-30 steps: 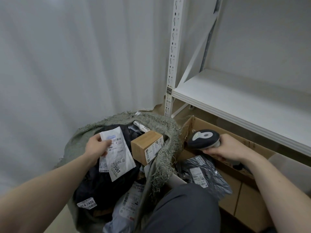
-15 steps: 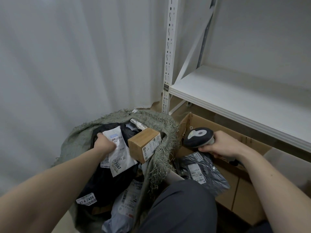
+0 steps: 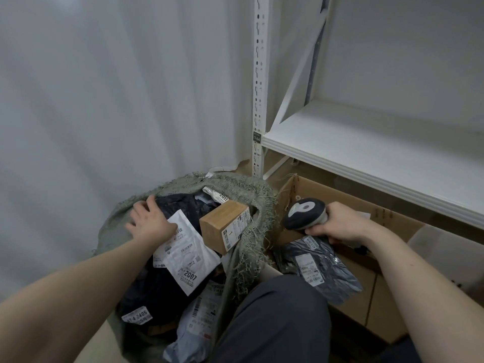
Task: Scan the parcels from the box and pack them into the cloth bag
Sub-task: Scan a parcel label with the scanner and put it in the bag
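The grey-green cloth bag (image 3: 243, 189) stands at the lower left, its frayed mouth wide. Inside lie a black parcel (image 3: 180, 205) with a white label marked 2007 (image 3: 187, 254), a small brown carton (image 3: 222, 222) and several soft mailers. My left hand (image 3: 149, 222) rests with spread fingers on the black parcel at the bag's far-left rim. My right hand (image 3: 337, 224) grips a dark barcode scanner (image 3: 305, 213) over the open cardboard box (image 3: 348, 195). A black labelled parcel (image 3: 319, 268) lies below the scanner, over the box's near side.
A white metal shelf (image 3: 366, 153) juts out above the box, its slotted upright (image 3: 258, 87) behind the bag. A pale curtain fills the left. My knee in dark trousers (image 3: 275, 318) sits between bag and box. A translucent bin (image 3: 445, 255) stands at the right.
My left hand has let go of the white label and spread its fingers flat on the black parcel, further toward the bag's rim. The scanner hand has barely moved.
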